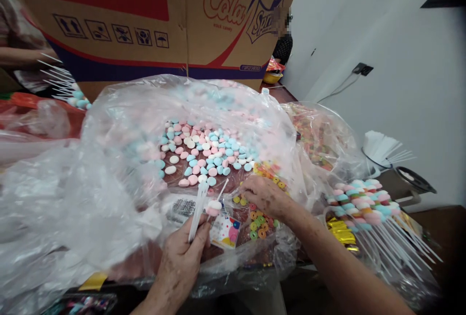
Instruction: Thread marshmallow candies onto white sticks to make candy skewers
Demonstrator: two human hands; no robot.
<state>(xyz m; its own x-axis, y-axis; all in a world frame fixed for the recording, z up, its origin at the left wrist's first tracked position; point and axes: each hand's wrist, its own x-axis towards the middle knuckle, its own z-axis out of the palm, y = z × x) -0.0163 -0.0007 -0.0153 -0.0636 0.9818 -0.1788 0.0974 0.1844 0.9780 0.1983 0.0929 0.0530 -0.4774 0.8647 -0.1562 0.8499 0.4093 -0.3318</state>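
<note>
My left hand (182, 252) is closed around a bundle of thin white sticks (197, 210). It also grips one stick that slants up to the right, with a white and a pink marshmallow (213, 207) threaded on it. My right hand (267, 196) reaches into a pile of coloured gummy rings (260, 225), fingers bent and drawn together; whatever is between the fingertips is hidden. Beyond both hands lie loose pink, blue and white marshmallows (207, 152) inside a large open clear plastic bag (120, 111). A printed card with coloured dots (225, 231) lies beside my left hand.
Finished-looking marshmallow skewers (364, 203) are stacked at right, near gold ties (341, 231) and a container of white sticks (384, 147). A bag of gummies (320, 130) stands behind. A big cardboard box (145, 58) blocks the back. Other people are partly visible beyond it.
</note>
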